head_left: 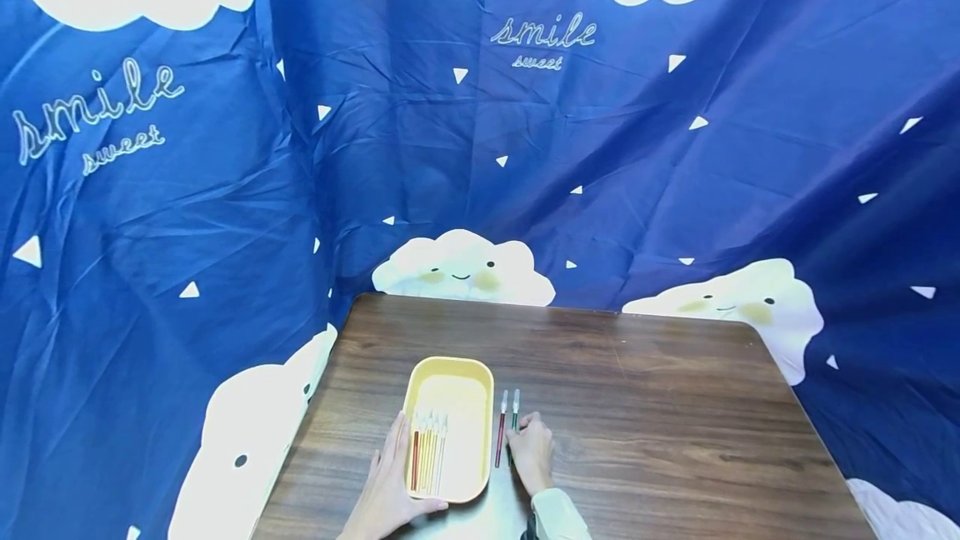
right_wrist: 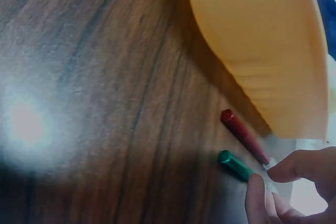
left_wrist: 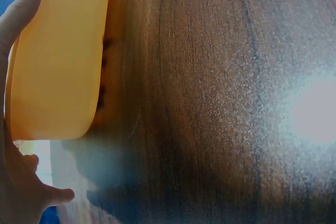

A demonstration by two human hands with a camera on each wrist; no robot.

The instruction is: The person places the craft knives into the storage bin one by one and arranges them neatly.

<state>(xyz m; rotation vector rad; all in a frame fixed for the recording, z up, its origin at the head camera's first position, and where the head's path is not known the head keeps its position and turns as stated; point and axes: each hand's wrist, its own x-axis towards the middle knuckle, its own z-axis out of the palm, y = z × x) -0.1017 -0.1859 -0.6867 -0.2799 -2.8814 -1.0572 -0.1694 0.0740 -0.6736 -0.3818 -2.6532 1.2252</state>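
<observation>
A yellow tray [head_left: 486, 440] stands near the table's front edge, with several slim capped pens [head_left: 427, 457] lying side by side in its left part. My left hand [head_left: 386, 486] rests against the tray, its straight fingers along the left rim and the thumb at the near edge. Right of the tray lie a red pen [head_left: 500, 432] and, beside it, a green pen [head_left: 514, 413], both with clear caps pointing away. My right hand [head_left: 533, 452] pinches the green pen; in the right wrist view the fingers [right_wrist: 255, 195] touch its barrel [right_wrist: 236, 165].
The brown wooden table [head_left: 660, 423] extends far to the right of the hands. A blue cloth [head_left: 450, 132] with clouds and triangles hangs behind it and down its left side.
</observation>
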